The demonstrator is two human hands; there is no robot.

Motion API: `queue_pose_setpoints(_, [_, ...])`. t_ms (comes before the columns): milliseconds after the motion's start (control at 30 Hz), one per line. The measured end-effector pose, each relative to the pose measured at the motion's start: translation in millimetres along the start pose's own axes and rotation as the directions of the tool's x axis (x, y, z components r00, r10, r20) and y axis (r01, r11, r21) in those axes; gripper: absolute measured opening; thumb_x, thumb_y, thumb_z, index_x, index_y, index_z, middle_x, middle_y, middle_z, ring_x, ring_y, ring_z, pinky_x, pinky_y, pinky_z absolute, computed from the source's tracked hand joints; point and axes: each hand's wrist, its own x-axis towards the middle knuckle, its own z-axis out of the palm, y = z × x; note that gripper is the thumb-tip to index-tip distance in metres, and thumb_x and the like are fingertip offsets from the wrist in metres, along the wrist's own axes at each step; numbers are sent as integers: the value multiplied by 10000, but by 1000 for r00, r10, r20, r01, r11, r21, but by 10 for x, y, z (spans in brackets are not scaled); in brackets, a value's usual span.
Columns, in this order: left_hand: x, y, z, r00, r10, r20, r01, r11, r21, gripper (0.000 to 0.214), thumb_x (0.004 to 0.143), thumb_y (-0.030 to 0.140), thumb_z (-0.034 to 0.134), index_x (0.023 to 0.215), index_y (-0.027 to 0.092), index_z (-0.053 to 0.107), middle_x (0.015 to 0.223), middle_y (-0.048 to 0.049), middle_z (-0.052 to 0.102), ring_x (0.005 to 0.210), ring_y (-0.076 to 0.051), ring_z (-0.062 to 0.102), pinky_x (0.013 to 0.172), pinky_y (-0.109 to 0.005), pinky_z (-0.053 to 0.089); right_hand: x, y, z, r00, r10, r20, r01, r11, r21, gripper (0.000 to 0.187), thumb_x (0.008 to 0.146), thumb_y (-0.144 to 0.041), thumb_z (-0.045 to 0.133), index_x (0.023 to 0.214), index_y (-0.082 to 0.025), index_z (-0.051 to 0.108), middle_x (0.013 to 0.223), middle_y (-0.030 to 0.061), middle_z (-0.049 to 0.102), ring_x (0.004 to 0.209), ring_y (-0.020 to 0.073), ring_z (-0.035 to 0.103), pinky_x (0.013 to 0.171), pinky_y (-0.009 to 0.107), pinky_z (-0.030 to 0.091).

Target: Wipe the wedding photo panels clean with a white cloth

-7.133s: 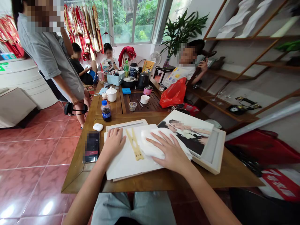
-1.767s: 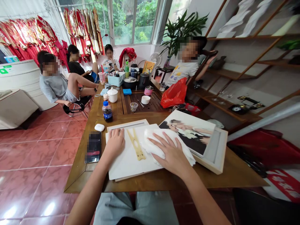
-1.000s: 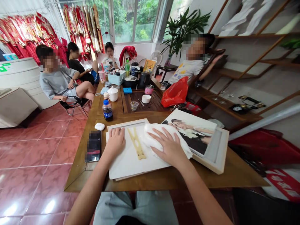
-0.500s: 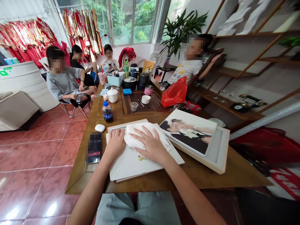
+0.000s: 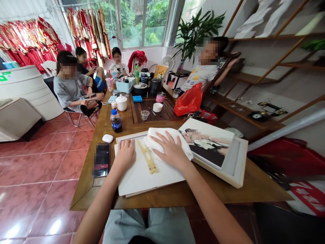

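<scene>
A white board point(image 5: 138, 181) lies over a light-edged frame point(image 5: 134, 137) at the front of the wooden table. My left hand point(image 5: 126, 153) rests flat on its left part, fingers together and stretched out, holding nothing. On a folded white cloth point(image 5: 156, 137), my right hand point(image 5: 172, 149) lies palm down with fingers spread, pressing it against the board. Between the hands is a flat beige strip point(image 5: 148, 159) with an oval opening and small dark spots at its near end; the cloth is beside its upper part.
A framed photo point(image 5: 210, 145) lies to the right in a pale wooden frame point(image 5: 238, 169). At left are a phone point(image 5: 101, 161), a white earbud case point(image 5: 108, 138) and a dark drink bottle point(image 5: 116, 122). A red plastic bag point(image 5: 189, 101) stands farther back. Several people sit around the table.
My right hand has slid to the right with the cloth, uncovering most of the beige strip. My left hand stays in nearly the same place.
</scene>
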Motion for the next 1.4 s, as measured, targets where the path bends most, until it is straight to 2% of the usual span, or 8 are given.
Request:
queue_pose_setpoints(167, [-6, -17, -1, 999, 29, -24, -30, 999, -24, 476, 999, 166, 366, 1458, 110, 481, 1345, -184, 580, 1309, -301, 500, 1184, -507, 311, 112, -391, -25, 993, -106, 48, 103, 993, 56, 585, 1006, -522, 470, 1574, -406, 391, 1682, -14, 310, 1557, 398, 183, 1170, 783, 135])
queue_pose_setpoints(267, [-10, -24, 6, 999, 31, -32, -32, 999, -33, 478, 1008, 180, 357, 1469, 128, 472, 1362, -173, 573, 1325, -298, 490, 1194, -509, 298, 123, -441, -47, 989, -132, 71, 127, 989, 70, 591, 999, -499, 488, 1574, -413, 385, 1684, -23, 301, 1562, 389, 172, 1172, 778, 131])
queue_pose_setpoints(433, [-5, -22, 0, 1000, -2, 7, 2, 1000, -29, 493, 990, 147, 356, 1466, 103, 474, 1383, -190, 560, 1354, -307, 478, 1208, -520, 280, 77, -147, -63, 990, -119, 74, 116, 992, 44, 586, 993, -468, 491, 1568, -424, 388, 1680, -33, 310, 1564, 357, 190, 1182, 751, 161])
queue_pose_setpoints(600, [-1, -8, -17, 1000, 2, 4, -1, 999, -34, 502, 966, 120, 383, 1459, 102, 481, 1372, -196, 569, 1359, -300, 482, 1218, -517, 274, 37, 250, -45, 999, 2, 54, -1, 1000, -12, 575, 991, -470, 481, 1559, -400, 415, 1669, -14, 342, 1554, 368, 218, 1169, 758, 198])
queue_pose_setpoints(800, [-6, -4, -26, 1000, 3, 1, -3, 1000, -8, 509, 957, 120, 382, 1456, 102, 481, 1359, -197, 580, 1342, -307, 492, 1198, -526, 305, -18, 346, -13, 1000, -24, 2, 24, 999, -39, 567, 996, -502, 472, 1550, -388, 435, 1653, -4, 378, 1541, 370, 251, 1168, 750, 217])
queue_pose_setpoints(933, [-11, -1, -17, 1000, 10, -22, -10, 1000, 4, 496, 960, 128, 387, 1445, 114, 493, 1337, -182, 590, 1315, -296, 509, 1196, -501, 311, -239, 329, -7, 999, -44, -21, 44, 998, -43, 562, 986, -466, 487, 1539, -370, 461, 1634, 11, 413, 1529, 372, 282, 1168, 735, 231])
queue_pose_setpoints(1233, [-19, 20, -17, 999, 11, -36, -11, 1000, 22, 480, 974, 157, 380, 1436, 99, 498, 1326, -190, 591, 1296, -303, 508, 1186, -492, 313, -1156, 347, -30, 989, -123, -78, 115, 987, -109, 619, 953, -464, 510, 1562, -400, 421, 1633, 7, 415, 1516, 391, 303, 1150, 701, 284])
queue_pose_setpoints(1400, [-11, 22, -36, 1000, 16, -18, -15, 1000, 16, 481, 957, 136, 397, 1424, 107, 508, 1332, -188, 588, 1307, -299, 503, 1189, -487, 310, -1039, 342, -20, 992, -105, -65, 97, 988, -117, 587, 970, -463, 480, 1550, -387, 443, 1630, 2, 418, 1515, 386, 306, 1152, 712, 272])
